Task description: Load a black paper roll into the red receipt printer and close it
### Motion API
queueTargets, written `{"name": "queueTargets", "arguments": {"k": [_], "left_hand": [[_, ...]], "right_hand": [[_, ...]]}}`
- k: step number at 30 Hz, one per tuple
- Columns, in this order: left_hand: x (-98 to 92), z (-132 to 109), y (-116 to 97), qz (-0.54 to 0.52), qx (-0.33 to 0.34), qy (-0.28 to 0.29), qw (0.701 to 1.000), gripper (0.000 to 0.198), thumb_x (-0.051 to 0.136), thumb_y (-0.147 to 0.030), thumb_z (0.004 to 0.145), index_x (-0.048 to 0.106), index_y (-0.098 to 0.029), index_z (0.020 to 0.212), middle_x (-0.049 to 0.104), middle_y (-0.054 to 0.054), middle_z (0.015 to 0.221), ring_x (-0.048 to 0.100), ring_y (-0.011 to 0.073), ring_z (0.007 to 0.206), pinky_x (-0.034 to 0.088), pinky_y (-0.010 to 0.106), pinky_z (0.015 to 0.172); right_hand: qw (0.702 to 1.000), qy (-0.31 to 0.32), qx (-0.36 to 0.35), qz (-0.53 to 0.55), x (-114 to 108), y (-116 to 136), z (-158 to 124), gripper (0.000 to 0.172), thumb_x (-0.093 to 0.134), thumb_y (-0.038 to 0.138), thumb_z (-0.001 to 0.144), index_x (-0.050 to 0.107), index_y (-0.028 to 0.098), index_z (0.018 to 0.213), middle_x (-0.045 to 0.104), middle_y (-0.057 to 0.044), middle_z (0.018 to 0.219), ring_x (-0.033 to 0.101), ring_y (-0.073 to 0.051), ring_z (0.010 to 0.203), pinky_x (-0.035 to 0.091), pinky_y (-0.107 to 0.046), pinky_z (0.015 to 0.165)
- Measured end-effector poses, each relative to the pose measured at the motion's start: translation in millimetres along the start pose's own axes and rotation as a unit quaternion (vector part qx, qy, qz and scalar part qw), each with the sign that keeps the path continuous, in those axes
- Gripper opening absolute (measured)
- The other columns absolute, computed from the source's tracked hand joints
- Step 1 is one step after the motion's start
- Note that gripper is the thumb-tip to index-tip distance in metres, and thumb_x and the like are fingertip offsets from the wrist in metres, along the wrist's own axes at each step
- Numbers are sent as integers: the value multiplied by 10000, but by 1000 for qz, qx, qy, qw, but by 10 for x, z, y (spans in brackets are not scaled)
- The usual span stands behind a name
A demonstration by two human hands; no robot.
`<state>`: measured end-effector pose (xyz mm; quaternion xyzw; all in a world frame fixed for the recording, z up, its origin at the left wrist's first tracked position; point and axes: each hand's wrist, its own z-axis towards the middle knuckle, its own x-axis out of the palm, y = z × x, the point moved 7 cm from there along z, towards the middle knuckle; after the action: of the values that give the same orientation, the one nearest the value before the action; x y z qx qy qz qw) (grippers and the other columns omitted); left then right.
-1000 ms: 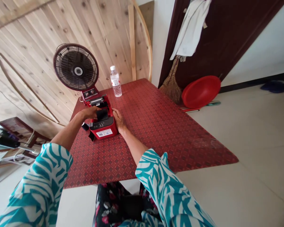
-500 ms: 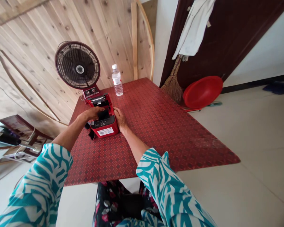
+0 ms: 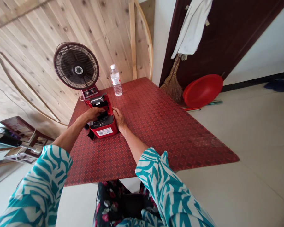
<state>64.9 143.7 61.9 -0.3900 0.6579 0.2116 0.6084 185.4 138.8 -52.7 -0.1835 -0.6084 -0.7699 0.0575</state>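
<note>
Red label printer (image 3: pixel 106 122), its lid up, sat near the desk's (image 3: pixel 161 126) left edge, before the fan (image 3: pixel 78 70) at the far-left corner. Left hand (image 3: pixel 96 113) dipped inside, its grip too hidden to tell; right hand (image 3: pixel 119 119) lay uncurled against the printer's right side.

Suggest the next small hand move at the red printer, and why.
Probably press the black piece lightly with the left hand to check it's seated: that hand reaches into the red printer, the lid is open, and the right hand rests against the side. Whether the piece is seated doesn't show.
</note>
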Motion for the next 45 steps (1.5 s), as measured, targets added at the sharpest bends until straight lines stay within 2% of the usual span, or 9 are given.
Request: {"name": "queueTargets", "arguments": {"k": [10, 16, 20, 23, 27, 29, 32, 40, 45], "left_hand": [[-78, -408, 4, -28, -38, -154, 987, 469, 580, -115, 690, 741, -208, 1120, 766, 63, 1042, 705, 260, 994, 539, 329, 857], [-108, -408, 124, -144, -98, -217, 961, 329, 668, -268, 704, 765, -201, 1011, 763, 39, 879, 683, 205, 750, 535, 294, 722], [-163, -559, 79, -195, -61, -308, 929, 354, 735, -351, 679, 763, -231, 1011, 713, 17, 825, 624, 155, 689, 515, 260, 669], [-18, -768, 205, -341, -75, -406, 844, 450, 757, -390, 683, 727, -224, 1099, 708, 16, 843, 624, 133, 646, 512, 249, 618], [444, -940, 417, -535, -113, -513, 662, 488, 767, -427, 703, 685, -211, 1132, 739, 18, 874, 665, 134, 673, 544, 251, 629], [633, -930, 437, -573, -119, -532, 612, 451, 744, -424, 740, 683, -187, 1119, 753, 35, 898, 682, 140, 717, 561, 263, 677], [749, -882, 408, -598, -104, -550, 574, 426, 647, -453, 813, 674, -192, 1148, 760, 58, 1017, 705, 165, 850, 574, 301, 780], [676, -845, 206, -563, -111, -553, 604, 468, 700, -503, 726, 713, -233, 1108, 759, 48, 1000, 705, 208, 913, 578, 319, 804], [744, -802, 87, -595, -123, -508, 611, 508, 731, -434, 716, 672, -211, 1168, 744, 65, 1059, 705, 201, 862, 587, 313, 729]], "right_hand": [[999, 31, 8, -7, 48, -31, -1, 299, 577, 447, 826, 710, 275, 1031, 720, -10, 1177, 613, -201, 1179, 410, -402, 1123], [999, 32, 2, -5, 47, -20, -6, 290, 572, 444, 836, 711, 277, 1028, 728, 0, 1163, 627, -198, 1158, 421, -407, 1115], [1000, 26, -2, -12, 45, 12, -12, 269, 584, 438, 841, 719, 280, 1013, 733, 4, 1154, 623, -192, 1164, 422, -396, 1117], [1000, 29, -6, -9, 53, 20, -14, 287, 587, 450, 841, 718, 272, 1025, 731, -1, 1162, 621, -193, 1168, 418, -392, 1118], [1000, 29, -4, -9, 42, -17, -14, 337, 581, 498, 837, 710, 275, 1055, 719, -5, 1196, 609, -197, 1191, 399, -401, 1130], [1000, 27, -10, -11, 28, -23, -19, 367, 570, 526, 838, 704, 277, 1073, 712, -8, 1210, 601, -196, 1201, 386, -403, 1138], [999, 32, -24, -10, 22, -8, -39, 434, 552, 576, 835, 692, 265, 1104, 701, -24, 1230, 590, -202, 1214, 376, -406, 1143], [999, 23, -32, -7, -43, 9, -162, 553, 493, 636, 840, 641, 231, 1186, 654, -67, 1298, 561, -207, 1240, 371, -415, 1142], [1000, -9, -15, -14, -167, 46, -293, 559, 496, 631, 819, 628, 223, 1178, 664, -71, 1279, 585, -212, 1194, 406, -418, 1098]]}}
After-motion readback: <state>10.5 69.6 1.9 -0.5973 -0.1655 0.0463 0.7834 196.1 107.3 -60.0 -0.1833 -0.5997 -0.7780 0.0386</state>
